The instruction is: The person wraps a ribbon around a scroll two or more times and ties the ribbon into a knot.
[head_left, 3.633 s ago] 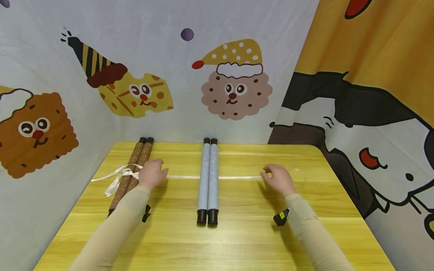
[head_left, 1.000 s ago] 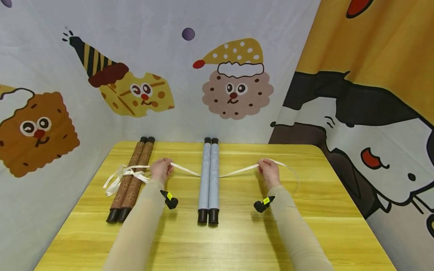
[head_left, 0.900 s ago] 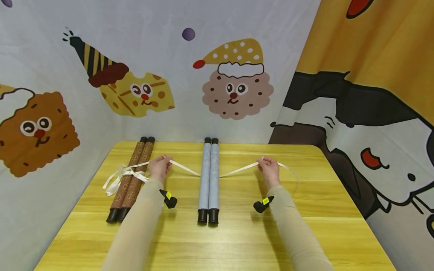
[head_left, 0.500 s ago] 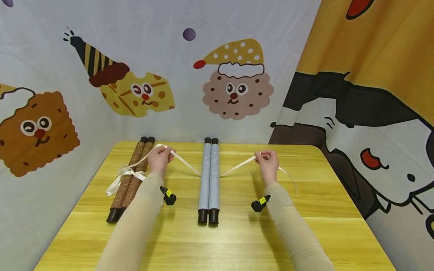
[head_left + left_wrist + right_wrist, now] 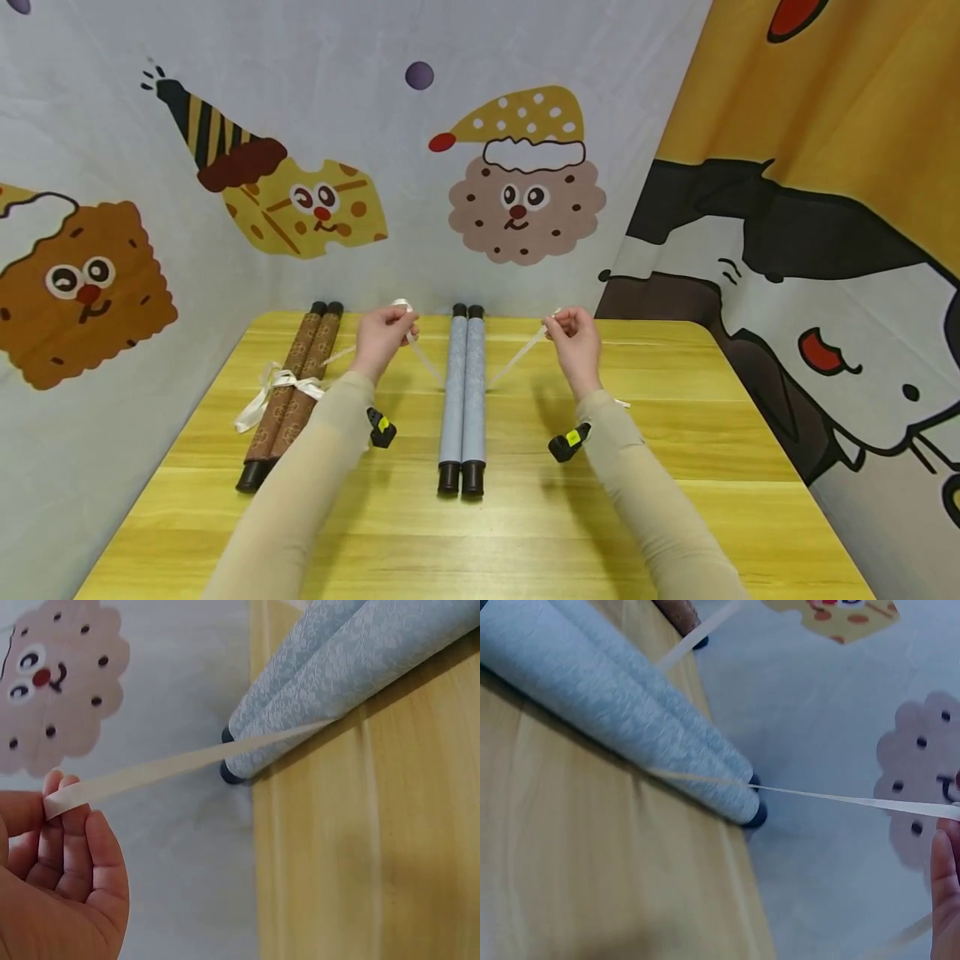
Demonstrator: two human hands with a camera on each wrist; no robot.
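Observation:
Two light-blue patterned scrolls (image 5: 462,392) with black end caps lie side by side in the middle of the table. A cream ribbon (image 5: 165,766) passes beneath them and slants up on both sides. My left hand (image 5: 381,337) pinches its left end between thumb and fingers, raised above the table to the left of the scrolls. On the other side my right hand (image 5: 575,343) pinches the right length, at a similar height. In the right wrist view the ribbon (image 5: 817,796) runs taut from under the scroll to my fingertips (image 5: 946,847).
Two brown patterned scrolls (image 5: 281,417), tied with a cream ribbon bow (image 5: 281,380), lie at the left of the wooden table (image 5: 525,533). A cartoon-printed cloth (image 5: 337,83) hangs right behind the table's back edge. My left forearm overlaps the brown scrolls in the head view.
Both hands first lay low and far apart by the ribbon on the table. They now hold its two lengths higher and have come inward, so the ribbon rises more steeply beside the blue scrolls.

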